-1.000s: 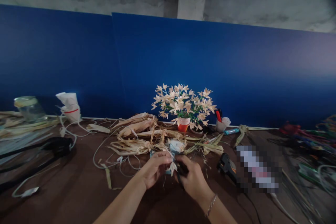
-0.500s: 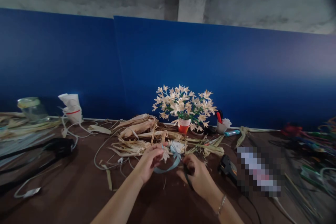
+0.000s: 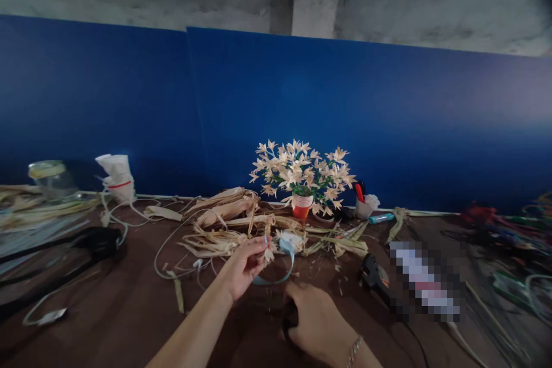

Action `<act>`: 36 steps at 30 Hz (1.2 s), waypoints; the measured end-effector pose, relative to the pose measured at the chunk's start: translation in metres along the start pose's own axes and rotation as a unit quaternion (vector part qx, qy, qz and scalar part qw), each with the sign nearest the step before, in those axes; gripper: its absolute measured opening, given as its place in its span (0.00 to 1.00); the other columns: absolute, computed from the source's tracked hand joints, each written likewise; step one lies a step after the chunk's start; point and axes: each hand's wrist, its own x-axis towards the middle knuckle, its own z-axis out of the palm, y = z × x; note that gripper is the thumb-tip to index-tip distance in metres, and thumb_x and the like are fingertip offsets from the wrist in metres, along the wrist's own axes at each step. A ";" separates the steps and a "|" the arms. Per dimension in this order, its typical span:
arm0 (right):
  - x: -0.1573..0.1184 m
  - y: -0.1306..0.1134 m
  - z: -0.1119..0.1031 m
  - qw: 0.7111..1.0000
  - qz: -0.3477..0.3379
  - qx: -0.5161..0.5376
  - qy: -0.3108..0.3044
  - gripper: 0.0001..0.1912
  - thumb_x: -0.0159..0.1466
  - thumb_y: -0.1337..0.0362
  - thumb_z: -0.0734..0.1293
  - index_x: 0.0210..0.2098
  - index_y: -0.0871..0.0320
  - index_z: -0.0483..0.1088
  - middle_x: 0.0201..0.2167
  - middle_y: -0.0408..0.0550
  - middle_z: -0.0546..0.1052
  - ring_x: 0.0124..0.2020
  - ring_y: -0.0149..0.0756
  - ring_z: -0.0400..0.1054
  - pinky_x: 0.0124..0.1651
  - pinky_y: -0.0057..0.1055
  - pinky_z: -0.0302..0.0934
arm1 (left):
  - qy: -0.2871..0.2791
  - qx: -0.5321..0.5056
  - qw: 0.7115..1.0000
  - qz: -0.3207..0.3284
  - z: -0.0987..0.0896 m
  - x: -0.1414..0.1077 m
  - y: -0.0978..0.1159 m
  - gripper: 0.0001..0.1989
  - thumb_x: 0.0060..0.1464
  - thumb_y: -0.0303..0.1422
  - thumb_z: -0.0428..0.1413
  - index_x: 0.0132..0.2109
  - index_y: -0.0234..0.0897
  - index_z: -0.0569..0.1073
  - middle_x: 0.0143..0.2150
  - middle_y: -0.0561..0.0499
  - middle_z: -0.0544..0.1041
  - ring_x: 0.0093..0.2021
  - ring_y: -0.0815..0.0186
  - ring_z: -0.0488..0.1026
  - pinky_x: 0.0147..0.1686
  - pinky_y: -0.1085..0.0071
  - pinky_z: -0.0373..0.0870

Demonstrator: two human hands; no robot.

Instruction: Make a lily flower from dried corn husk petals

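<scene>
My left hand (image 3: pixel 246 264) is closed in a pinch on a small pale corn-husk flower (image 3: pixel 268 254), with a bit of light blue tape at its top. A strip of light blue tape (image 3: pixel 276 280) loops from below that hand toward a white and blue roll (image 3: pixel 291 241) lying among the husks. Lower and to the right, my right hand (image 3: pixel 317 316) is curled around black-handled scissors (image 3: pixel 290 319) close to the tabletop. Motion blurs them, and the blades are hidden.
Dried husks (image 3: pixel 228 213) lie behind my hands. A potted husk-flower arrangement (image 3: pixel 302 207) stands at the back. A black glue gun (image 3: pixel 375 279) lies at right, beside a blurred-out patch. White cable (image 3: pixel 157 253) and a glass jar (image 3: pixel 54 181) are on the left.
My right hand has moved down and left, away from the tape, with the scissors. The tape strip now hangs in a wider loop. My left hand has barely shifted.
</scene>
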 end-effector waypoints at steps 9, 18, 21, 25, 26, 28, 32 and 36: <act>0.004 -0.003 0.002 1.000 -0.003 0.018 0.002 0.20 0.41 0.59 0.69 0.34 0.57 0.66 0.38 0.47 0.66 0.39 0.38 0.59 0.38 0.28 0.53 | -0.038 0.093 0.995 0.006 0.005 -0.001 -0.007 0.11 0.38 0.35 0.60 0.27 0.31 0.70 0.17 0.59 0.60 0.15 0.81 0.49 0.13 0.81 0.39; 0.004 0.005 0.003 0.993 -0.035 0.112 -0.029 0.28 0.36 0.63 0.71 0.39 0.57 0.66 0.37 0.46 0.68 0.36 0.36 0.61 0.37 0.27 0.54 | -0.022 0.164 0.985 0.048 0.007 0.001 -0.007 0.16 0.38 0.37 0.60 0.19 0.33 0.61 0.15 0.61 0.55 0.14 0.80 0.47 0.14 0.79 0.39; 0.007 0.007 0.003 0.978 -0.059 0.193 -0.046 0.21 0.42 0.63 0.69 0.37 0.56 0.69 0.33 0.44 0.70 0.32 0.32 0.63 0.32 0.23 0.54 | 0.022 0.300 0.947 0.115 0.006 0.005 -0.001 0.12 0.40 0.38 0.57 0.23 0.33 0.66 0.17 0.57 0.64 0.16 0.76 0.57 0.16 0.78 0.51; 0.019 0.022 0.000 0.970 0.005 0.230 0.081 0.11 0.55 0.64 0.58 0.26 0.61 0.71 0.23 0.44 0.72 0.26 0.30 0.63 0.28 0.22 0.53 | 0.075 0.581 0.748 0.313 0.014 0.013 0.013 0.06 0.45 0.34 0.54 0.26 0.35 0.72 0.30 0.51 0.72 0.32 0.66 0.67 0.33 0.70 0.62; 0.023 0.027 -0.002 0.970 0.047 0.205 0.124 0.14 0.57 0.62 0.57 0.24 0.61 0.70 0.21 0.45 0.72 0.25 0.31 0.63 0.26 0.23 0.52 | 0.069 0.633 0.687 0.350 0.018 0.016 0.016 0.05 0.46 0.32 0.53 0.27 0.36 0.72 0.32 0.50 0.72 0.36 0.65 0.66 0.37 0.68 0.61; 0.029 0.035 -0.006 0.965 0.114 0.144 0.186 0.15 0.58 0.60 0.56 0.23 0.61 0.70 0.21 0.47 0.73 0.24 0.31 0.64 0.26 0.24 0.51 | 0.024 0.722 0.576 0.383 0.027 0.024 0.020 0.07 0.49 0.30 0.51 0.28 0.37 0.73 0.33 0.50 0.71 0.38 0.64 0.64 0.41 0.66 0.59; 0.040 0.034 -0.009 0.967 0.160 0.058 0.189 0.15 0.58 0.56 0.57 0.25 0.57 0.70 0.25 0.48 0.75 0.28 0.34 0.67 0.29 0.26 0.52 | -0.034 0.825 0.423 0.373 0.041 0.045 0.021 0.08 0.50 0.28 0.49 0.29 0.37 0.73 0.33 0.48 0.70 0.40 0.62 0.62 0.38 0.66 0.59; 0.054 0.021 -0.001 0.972 0.192 0.003 0.136 0.15 0.54 0.52 0.61 0.23 0.57 0.70 0.25 0.50 0.75 0.30 0.38 0.68 0.29 0.27 0.54 | -0.073 0.860 0.349 0.365 0.044 0.062 0.016 0.08 0.51 0.28 0.49 0.30 0.36 0.72 0.34 0.47 0.70 0.41 0.60 0.61 0.38 0.65 0.57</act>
